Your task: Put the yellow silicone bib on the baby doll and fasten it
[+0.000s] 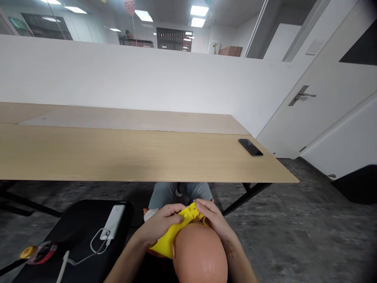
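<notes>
A bald baby doll (200,251) lies against my lap, the back of its head toward me. Around its neck and over its shoulder is a yellow bib (168,241) with round button-like fastenings on its strap. My left hand (163,223) pinches the strap from the left, thumb on top. From the other side my right hand (214,219) grips the strap's right part with its fingertips. Both hands nearly meet in front of the doll's head. Whether the strap's ends are fastened together I cannot tell. The doll's lower body is mostly hidden.
A wooden table (132,153) stretches ahead, with a black phone (250,147) near its right end. To my left, a black chair seat (79,220) bears a white power bank (113,221), a cable and a yellow-capped object (38,252). A white door (330,86) stands at right.
</notes>
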`<action>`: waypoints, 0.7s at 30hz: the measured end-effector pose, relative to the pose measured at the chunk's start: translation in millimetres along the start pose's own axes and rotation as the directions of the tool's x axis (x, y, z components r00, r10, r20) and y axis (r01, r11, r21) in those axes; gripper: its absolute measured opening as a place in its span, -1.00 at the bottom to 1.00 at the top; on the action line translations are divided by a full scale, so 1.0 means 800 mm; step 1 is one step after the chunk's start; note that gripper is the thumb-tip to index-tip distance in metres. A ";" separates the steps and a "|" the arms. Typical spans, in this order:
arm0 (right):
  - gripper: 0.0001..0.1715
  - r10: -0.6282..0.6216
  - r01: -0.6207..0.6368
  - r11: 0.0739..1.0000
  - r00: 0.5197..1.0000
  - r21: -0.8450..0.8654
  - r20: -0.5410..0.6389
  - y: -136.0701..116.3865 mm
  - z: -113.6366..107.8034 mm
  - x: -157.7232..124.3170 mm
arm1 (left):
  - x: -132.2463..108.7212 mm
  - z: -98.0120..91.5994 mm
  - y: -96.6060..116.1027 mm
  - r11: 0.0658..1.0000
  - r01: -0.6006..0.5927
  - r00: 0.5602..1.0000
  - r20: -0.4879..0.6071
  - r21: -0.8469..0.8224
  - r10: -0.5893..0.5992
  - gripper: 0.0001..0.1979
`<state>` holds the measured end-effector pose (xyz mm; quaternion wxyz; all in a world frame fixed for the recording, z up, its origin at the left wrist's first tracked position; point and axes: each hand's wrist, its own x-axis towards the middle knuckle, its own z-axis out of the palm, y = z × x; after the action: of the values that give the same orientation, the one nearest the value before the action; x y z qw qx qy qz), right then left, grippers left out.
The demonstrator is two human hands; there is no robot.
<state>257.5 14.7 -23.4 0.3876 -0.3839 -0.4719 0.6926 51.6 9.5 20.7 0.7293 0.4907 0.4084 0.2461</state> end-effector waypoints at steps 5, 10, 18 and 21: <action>-0.43 0.127 -0.043 0.969 0.932 0.242 -0.341 0.001 -0.003 0.000 | -0.001 -0.002 -0.001 0.995 -0.022 0.998 0.059 -0.099 0.027 -0.62; -0.51 0.196 -0.115 0.961 0.925 0.253 -0.326 0.000 -0.007 0.003 | 0.003 0.001 -0.003 0.995 0.031 0.999 0.014 -0.099 -0.030 -0.49; -0.48 0.165 -0.128 0.985 0.874 0.112 -0.457 0.018 -0.011 0.016 | 0.001 -0.015 -0.028 0.992 0.010 1.000 0.010 -0.123 -0.008 -0.52; -0.46 0.083 -0.107 0.994 0.911 -0.037 -0.403 0.023 -0.010 0.019 | -0.005 -0.022 -0.033 0.990 -0.028 0.999 0.021 -0.140 0.031 -0.59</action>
<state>255.3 26.9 -45.7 0.4304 -0.5512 -0.3833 0.6033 33.6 5.2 -5.4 0.7629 0.4471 0.3743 0.2792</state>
